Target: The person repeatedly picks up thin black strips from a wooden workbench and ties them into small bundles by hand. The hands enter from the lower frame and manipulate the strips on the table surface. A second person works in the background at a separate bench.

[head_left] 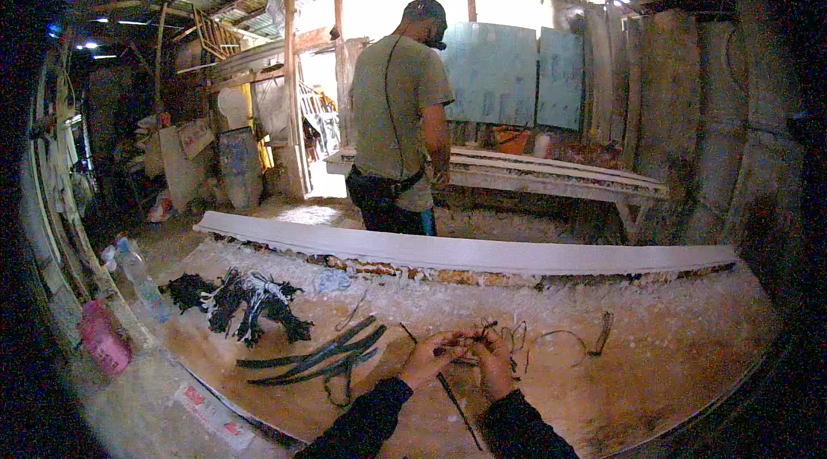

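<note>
Across the bench [672,355], a white bar [465,248]; before its left half, black bundles [228,295] and dark strips [323,358], likely laid within reach; before its middle, left hand [424,361] and right hand [494,368] pinched nearly closed on thin cord [488,327], presumably for control.

Dark strips [319,362] are looking smooth at seven o'clock, the wooden tabletop [646,355] rough and matt at four.

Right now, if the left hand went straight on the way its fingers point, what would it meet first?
Most likely the right hand, whose fingertips sit close by to its right; exact depth between them is unclear.
</note>
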The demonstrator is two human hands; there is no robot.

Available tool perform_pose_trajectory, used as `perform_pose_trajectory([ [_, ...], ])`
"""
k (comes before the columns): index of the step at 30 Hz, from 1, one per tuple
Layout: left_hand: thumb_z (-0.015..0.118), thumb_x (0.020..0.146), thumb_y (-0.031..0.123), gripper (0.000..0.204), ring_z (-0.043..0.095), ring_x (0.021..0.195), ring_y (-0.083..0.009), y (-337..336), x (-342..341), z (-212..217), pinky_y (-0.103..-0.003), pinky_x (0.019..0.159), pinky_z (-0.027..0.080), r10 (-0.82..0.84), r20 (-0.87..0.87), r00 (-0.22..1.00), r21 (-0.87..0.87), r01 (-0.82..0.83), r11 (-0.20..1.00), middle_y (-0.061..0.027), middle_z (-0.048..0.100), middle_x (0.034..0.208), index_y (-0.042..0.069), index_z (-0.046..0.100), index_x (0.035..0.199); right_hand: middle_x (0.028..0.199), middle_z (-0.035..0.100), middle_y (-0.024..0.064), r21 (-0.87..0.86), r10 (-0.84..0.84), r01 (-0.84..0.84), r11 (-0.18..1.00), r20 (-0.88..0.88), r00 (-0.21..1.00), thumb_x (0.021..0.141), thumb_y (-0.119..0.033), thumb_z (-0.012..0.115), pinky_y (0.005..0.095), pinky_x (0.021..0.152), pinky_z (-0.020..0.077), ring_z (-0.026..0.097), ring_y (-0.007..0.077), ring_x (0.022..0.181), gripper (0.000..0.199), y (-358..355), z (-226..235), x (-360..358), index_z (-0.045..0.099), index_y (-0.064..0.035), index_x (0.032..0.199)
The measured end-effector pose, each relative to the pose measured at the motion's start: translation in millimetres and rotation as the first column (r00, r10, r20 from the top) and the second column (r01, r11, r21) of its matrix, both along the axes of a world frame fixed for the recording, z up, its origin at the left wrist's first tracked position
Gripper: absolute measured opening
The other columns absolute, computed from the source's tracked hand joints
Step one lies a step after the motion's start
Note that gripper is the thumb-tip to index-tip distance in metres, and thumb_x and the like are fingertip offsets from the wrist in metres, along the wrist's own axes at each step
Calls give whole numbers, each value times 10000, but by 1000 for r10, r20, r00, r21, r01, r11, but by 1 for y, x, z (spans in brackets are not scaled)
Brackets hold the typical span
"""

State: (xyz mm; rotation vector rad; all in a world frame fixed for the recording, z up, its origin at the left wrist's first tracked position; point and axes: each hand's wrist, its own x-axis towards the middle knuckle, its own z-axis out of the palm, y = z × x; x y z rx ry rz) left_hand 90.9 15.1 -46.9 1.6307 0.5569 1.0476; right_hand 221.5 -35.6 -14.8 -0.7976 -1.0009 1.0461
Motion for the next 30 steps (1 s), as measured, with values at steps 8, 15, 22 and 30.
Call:
perform_pose_trajectory([
  [8,582,800,217,223,518,697,-91,13,-11,-15,-234,621,429,188,-142,972,-61,-198,978,-21,570,794,32,582,924,795,566,52,-110,67,-119,987,-393,917,780,-60,524,284,677,452,545,158,726,166,10,-7,20,516,-65,945],
  [15,573,789,174,172,501,643,-73,26,-12,-25,-205,551,416,337,28,941,-240,-321,916,-10,557,736,32,565,885,859,574,29,-104,159,-241,965,-498,852,806,-109,539,294,742,447,551,171,839,156,6,2,27,529,-101,962],
  [22,591,758,143,156,512,649,-82,5,-19,1,-213,539,421,505,14,863,-216,-490,844,-4,552,713,32,562,865,941,572,37,77,381,-384,920,-408,830,810,-129,543,333,805,444,543,196,918,179,-1,7,17,529,-92,985],
  [30,630,740,217,166,433,528,-31,7,-21,6,-179,437,334,359,-40,932,-334,-352,875,51,499,663,90,567,826,846,586,49,-72,275,-266,961,196,941,742,-115,637,291,767,437,556,162,811,155,3,0,25,561,-42,856],
])
